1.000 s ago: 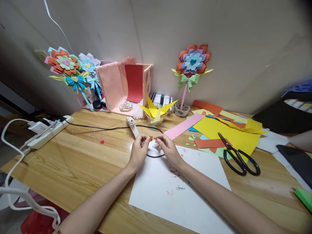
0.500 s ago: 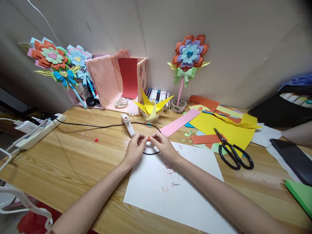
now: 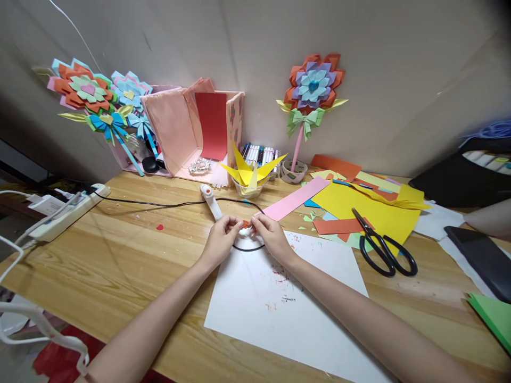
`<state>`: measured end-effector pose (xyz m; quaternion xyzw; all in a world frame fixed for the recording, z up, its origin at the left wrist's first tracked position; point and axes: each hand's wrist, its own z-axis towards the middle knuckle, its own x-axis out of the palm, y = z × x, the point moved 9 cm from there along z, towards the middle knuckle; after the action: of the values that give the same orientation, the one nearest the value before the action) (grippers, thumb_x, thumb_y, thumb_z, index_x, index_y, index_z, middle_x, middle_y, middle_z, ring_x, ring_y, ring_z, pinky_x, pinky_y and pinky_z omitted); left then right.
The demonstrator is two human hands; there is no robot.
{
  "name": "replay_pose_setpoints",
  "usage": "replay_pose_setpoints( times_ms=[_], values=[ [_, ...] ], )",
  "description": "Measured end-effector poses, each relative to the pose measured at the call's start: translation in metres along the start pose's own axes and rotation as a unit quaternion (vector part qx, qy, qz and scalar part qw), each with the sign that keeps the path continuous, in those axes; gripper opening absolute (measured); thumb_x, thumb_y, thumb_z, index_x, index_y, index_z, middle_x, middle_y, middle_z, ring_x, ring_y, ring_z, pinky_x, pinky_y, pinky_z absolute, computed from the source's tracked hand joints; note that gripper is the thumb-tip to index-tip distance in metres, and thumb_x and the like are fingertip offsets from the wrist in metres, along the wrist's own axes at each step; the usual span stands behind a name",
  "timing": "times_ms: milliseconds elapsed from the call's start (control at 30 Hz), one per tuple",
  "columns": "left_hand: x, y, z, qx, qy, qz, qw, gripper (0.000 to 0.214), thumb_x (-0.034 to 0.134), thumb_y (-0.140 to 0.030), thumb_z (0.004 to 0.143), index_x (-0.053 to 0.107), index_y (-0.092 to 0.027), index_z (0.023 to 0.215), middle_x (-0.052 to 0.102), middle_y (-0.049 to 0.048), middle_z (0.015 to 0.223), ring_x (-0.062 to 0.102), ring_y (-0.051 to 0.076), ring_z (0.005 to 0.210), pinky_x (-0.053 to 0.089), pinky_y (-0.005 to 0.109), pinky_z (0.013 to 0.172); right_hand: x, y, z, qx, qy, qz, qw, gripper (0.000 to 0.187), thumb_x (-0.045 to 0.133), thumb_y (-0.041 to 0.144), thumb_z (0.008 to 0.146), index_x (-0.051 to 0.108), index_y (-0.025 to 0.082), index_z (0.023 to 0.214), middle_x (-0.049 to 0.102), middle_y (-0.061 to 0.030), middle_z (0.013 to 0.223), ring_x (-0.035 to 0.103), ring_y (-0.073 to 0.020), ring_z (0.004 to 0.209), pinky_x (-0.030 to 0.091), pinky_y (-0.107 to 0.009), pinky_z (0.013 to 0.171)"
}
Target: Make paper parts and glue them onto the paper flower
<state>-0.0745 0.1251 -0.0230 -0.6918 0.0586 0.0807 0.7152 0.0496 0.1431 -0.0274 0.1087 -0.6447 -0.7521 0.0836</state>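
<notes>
Head view: a small orange paper piece (image 3: pixel 246 224) sits between the two hands, above the far edge of a white sheet (image 3: pixel 287 324). The left hand (image 3: pixel 222 237) pinches one end between thumb and finger; the right hand (image 3: pixel 273 236) has its fingertips at the other end, though whether they grip cannot be told. The piece looks partly worked, in my judgement; its folds and what remains to do are too small to read. Just beyond lies a smooth white corded tool (image 3: pixel 211 201). Yellow paper spikes (image 3: pixel 253 174) fan stiffly from a clear bowl (image 3: pixel 257 190). Rightward, black-handled scissors (image 3: pixel 376 238) overlap flat yellow paper (image 3: pixel 339 205). Behind, a layered, crisply creased paper flower (image 3: pixel 313 88) stands seemingly finished.
</notes>
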Motion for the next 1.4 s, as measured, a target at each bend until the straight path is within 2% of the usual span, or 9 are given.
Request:
replay_pose_setpoints(
  times_ms=[133, 200, 433, 600, 700, 800, 1033, 1400],
  values=[
    [-0.001, -0.001, 0.000, -0.002, -0.003, 0.014, 1.000, 0.019, 0.054, -0.033, 0.079, 0.057, -0.014, 0.078, 0.060, 0.0018, 0.075, 0.054, 0.013, 0.068, 0.040, 0.022, 0.062, -0.001, 0.002, -0.001, -0.001, -0.014, -0.016, 1.000, 0.026, 0.057, 0.042, 0.078, 0.061, 0.016, 0.079, 0.061, -0.0029, 0.077, 0.055, -0.0143, 0.067, 0.044, -0.026, 0.062],
    [-0.001, -0.002, -0.001, 0.001, 0.000, 0.021, 1.000, 0.019, 0.054, -0.033, 0.079, 0.057, -0.013, 0.078, 0.060, 0.0019, 0.075, 0.055, 0.013, 0.068, 0.040, 0.022, 0.062, -0.001, 0.003, -0.001, 0.001, -0.016, -0.030, 0.999, 0.023, 0.060, 0.039, 0.076, 0.061, 0.016, 0.078, 0.061, -0.0030, 0.075, 0.056, -0.0144, 0.067, 0.044, -0.026, 0.062],
    [0.000, -0.007, -0.002, 0.027, 0.001, 0.048, 0.998, 0.017, 0.052, -0.031, 0.080, 0.057, -0.015, 0.079, 0.061, 0.0025, 0.077, 0.056, 0.014, 0.073, 0.041, 0.023, 0.066, -0.003, 0.006, -0.003, -0.013, -0.029, -0.054, 0.998, 0.019, 0.060, 0.033, 0.077, 0.056, 0.017, 0.068, 0.055, 0.0008, 0.066, 0.051, -0.0125, 0.063, 0.040, -0.024, 0.059],
    [-0.005, -0.005, 0.001, 0.021, -0.010, 0.033, 0.999, 0.016, 0.052, -0.031, 0.080, 0.056, -0.015, 0.077, 0.060, 0.0021, 0.076, 0.055, 0.014, 0.072, 0.041, 0.024, 0.066, -0.008, 0.006, -0.002, -0.014, -0.041, -0.003, 0.999, 0.021, 0.053, 0.034, 0.081, 0.054, 0.018, 0.069, 0.053, 0.0014, 0.065, 0.049, -0.0118, 0.059, 0.040, -0.024, 0.056],
    [-0.011, -0.004, 0.004, 0.012, -0.019, 0.017, 1.000, 0.016, 0.053, -0.031, 0.080, 0.055, -0.015, 0.075, 0.060, 0.0019, 0.076, 0.055, 0.014, 0.071, 0.040, 0.023, 0.065, -0.010, 0.001, -0.001, 0.010, -0.047, 0.022, 0.999, 0.019, 0.055, 0.036, 0.080, 0.059, 0.018, 0.077, 0.059, -0.0010, 0.073, 0.052, -0.0124, 0.061, 0.042, -0.024, 0.057],
    [-0.010, -0.007, 0.004, 0.023, -0.005, 0.023, 0.999, 0.017, 0.052, -0.031, 0.080, 0.056, -0.015, 0.076, 0.059, 0.0015, 0.075, 0.054, 0.013, 0.070, 0.040, 0.023, 0.065, -0.002, 0.001, -0.001, 0.009, -0.010, 0.020, 1.000, 0.022, 0.060, 0.036, 0.076, 0.063, 0.018, 0.088, 0.063, -0.0041, 0.085, 0.055, -0.0139, 0.067, 0.044, -0.025, 0.060],
    [-0.003, -0.016, -0.002, 0.066, 0.021, 0.070, 0.995, 0.016, 0.050, -0.030, 0.082, 0.056, -0.016, 0.077, 0.059, 0.0007, 0.076, 0.054, 0.013, 0.072, 0.040, 0.023, 0.065, 0.001, 0.009, -0.003, -0.027, -0.003, -0.038, 0.999, 0.017, 0.062, 0.032, 0.075, 0.060, 0.016, 0.070, 0.058, -0.0005, 0.068, 0.051, -0.0128, 0.063, 0.040, -0.024, 0.058],
    [0.002, -0.012, 0.001, -0.003, 0.038, -0.032, 0.999, 0.023, 0.058, -0.037, 0.075, 0.056, -0.015, 0.071, 0.052, -0.0024, 0.064, 0.046, 0.010, 0.059, 0.037, 0.022, 0.058, -0.001, 0.022, -0.007, -0.072, -0.020, -0.037, 0.997, 0.017, 0.061, 0.034, 0.077, 0.058, 0.018, 0.073, 0.056, -0.0021, 0.073, 0.051, -0.0139, 0.067, 0.042, -0.025, 0.060]
  ],
)
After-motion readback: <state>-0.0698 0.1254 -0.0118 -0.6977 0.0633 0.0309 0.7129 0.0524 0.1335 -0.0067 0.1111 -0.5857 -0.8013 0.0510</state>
